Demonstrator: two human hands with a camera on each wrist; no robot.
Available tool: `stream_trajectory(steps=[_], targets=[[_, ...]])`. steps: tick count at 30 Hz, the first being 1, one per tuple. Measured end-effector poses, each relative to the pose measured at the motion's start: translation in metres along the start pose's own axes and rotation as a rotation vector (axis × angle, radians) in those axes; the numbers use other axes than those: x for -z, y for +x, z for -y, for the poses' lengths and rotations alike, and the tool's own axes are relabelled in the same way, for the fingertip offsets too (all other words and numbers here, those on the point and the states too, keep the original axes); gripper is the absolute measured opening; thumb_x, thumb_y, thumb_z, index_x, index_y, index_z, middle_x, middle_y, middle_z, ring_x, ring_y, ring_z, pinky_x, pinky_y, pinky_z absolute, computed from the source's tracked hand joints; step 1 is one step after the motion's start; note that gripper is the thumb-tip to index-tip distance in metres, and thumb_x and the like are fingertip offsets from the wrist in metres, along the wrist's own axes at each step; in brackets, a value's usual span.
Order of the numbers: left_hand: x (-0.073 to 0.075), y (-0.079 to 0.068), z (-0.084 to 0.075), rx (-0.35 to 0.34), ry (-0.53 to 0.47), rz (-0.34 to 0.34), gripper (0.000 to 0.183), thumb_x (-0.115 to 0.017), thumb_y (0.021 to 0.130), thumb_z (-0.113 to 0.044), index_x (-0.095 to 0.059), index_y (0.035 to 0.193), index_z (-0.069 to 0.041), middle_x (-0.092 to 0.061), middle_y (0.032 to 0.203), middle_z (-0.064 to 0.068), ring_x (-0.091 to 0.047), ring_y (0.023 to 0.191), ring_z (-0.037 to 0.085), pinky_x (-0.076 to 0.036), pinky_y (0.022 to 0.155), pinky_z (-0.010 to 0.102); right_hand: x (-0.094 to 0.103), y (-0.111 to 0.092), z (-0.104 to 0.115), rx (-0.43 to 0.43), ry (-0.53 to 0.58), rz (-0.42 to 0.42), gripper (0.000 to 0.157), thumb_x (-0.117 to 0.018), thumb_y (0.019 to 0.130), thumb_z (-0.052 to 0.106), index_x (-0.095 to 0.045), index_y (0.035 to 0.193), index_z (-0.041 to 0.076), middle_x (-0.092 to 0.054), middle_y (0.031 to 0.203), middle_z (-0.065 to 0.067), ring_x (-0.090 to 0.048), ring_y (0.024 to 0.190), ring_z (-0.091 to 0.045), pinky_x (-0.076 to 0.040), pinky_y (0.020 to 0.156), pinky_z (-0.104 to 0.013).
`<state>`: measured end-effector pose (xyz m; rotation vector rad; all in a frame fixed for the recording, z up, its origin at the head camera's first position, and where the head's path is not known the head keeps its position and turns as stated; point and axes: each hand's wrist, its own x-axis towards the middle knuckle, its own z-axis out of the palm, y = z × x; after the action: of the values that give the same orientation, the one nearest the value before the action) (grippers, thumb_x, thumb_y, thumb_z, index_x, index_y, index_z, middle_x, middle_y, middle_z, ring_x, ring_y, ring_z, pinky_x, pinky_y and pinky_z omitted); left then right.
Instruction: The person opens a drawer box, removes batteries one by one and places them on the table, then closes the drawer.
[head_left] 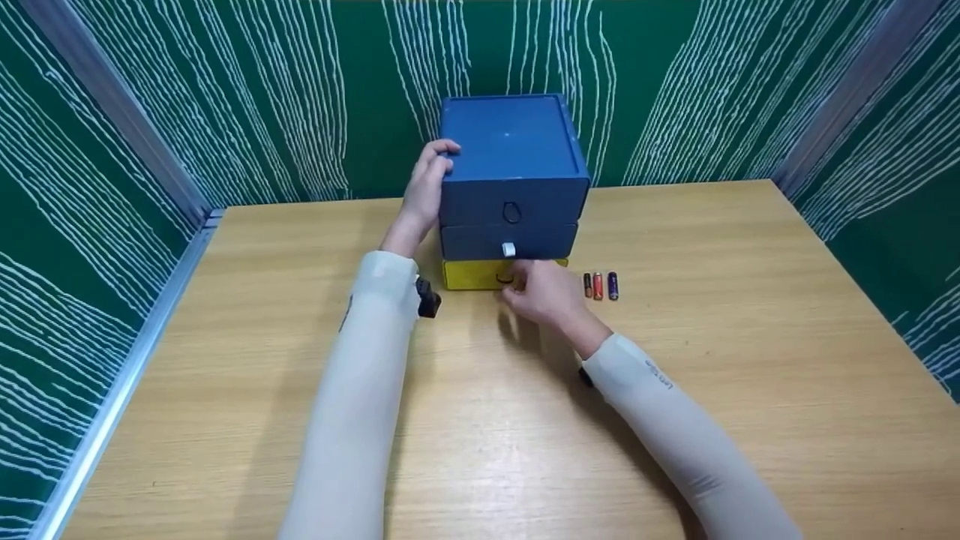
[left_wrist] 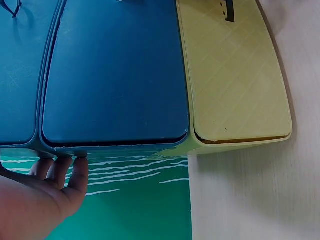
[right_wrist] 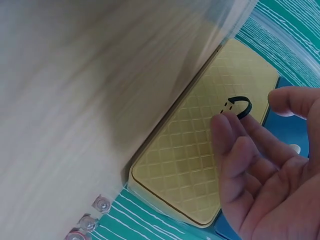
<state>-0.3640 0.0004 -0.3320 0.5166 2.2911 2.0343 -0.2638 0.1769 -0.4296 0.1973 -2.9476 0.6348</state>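
A stacked drawer unit has two blue drawers (head_left: 514, 202) above a yellow drawer (head_left: 469, 275), all pushed in. My left hand (head_left: 424, 191) rests against the upper left side of the blue part, fingertips over its top edge. In the left wrist view, the fingers (left_wrist: 78, 177) of that hand touch the blue side wall. My right hand (head_left: 551, 292) is at the yellow front. Seen from the right wrist, its fingertips lie right beside the black loop handle (right_wrist: 249, 105), with the thumb (right_wrist: 290, 101) apart from the fingers and nothing pinched between them.
Several small things stand around: three batteries (head_left: 598, 286) lie right of the drawers on the wooden table (head_left: 480, 420). A white knob (head_left: 508, 249) sticks out of the middle drawer, a dark loop (head_left: 511, 212) from the top one. Green walls with white lines (head_left: 375, 97) enclose the table.
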Motion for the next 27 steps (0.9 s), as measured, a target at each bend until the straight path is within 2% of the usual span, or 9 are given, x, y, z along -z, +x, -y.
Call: stream_trajectory(steps=[6,9,19,27], targets=[[0.006,-0.017,-0.015,-0.009,0.010,-0.023,0.030,-0.027,0.089,-0.017,-0.043,0.114,-0.016,-0.031,0.135,-0.001,-0.024,0.125,0.019,-0.017,0.102,0.043,-0.003,0.004,0.006,0.025,-0.047,0.016,0.025,-0.058,0.074,0.037,-0.063,0.091,0.020,-0.060,0.078,0.005,-0.051,0.063,-0.014,-0.038,0.052,-0.029],[0.008,-0.019,-0.016,-0.007,0.013,-0.032,0.030,-0.028,0.089,-0.016,-0.043,0.114,-0.015,-0.031,0.135,-0.001,-0.024,0.125,0.019,-0.016,0.102,0.043,-0.004,0.005,0.007,0.024,-0.053,0.026,0.025,-0.058,0.074,0.037,-0.063,0.091,0.020,-0.059,0.078,0.005,-0.051,0.063,-0.015,-0.038,0.052,-0.029],[0.002,0.003,0.002,0.000,0.014,-0.021,0.026,-0.030,0.089,-0.023,-0.046,0.109,-0.027,-0.032,0.133,-0.008,-0.026,0.123,0.015,-0.019,0.101,0.043,-0.001,0.005,0.000,-0.001,-0.047,0.038,0.029,-0.060,0.074,0.038,-0.063,0.096,0.021,-0.062,0.082,0.003,-0.054,0.068,-0.016,-0.043,0.058,-0.033],[-0.001,0.004,0.004,0.021,0.014,-0.013,0.025,-0.029,0.089,-0.025,-0.044,0.109,-0.030,-0.029,0.135,-0.008,-0.026,0.122,0.018,-0.021,0.100,0.046,-0.002,0.004,0.000,-0.006,-0.036,0.061,0.031,-0.060,0.074,0.038,-0.063,0.099,0.020,-0.064,0.087,0.001,-0.055,0.071,-0.016,-0.043,0.062,-0.034]])
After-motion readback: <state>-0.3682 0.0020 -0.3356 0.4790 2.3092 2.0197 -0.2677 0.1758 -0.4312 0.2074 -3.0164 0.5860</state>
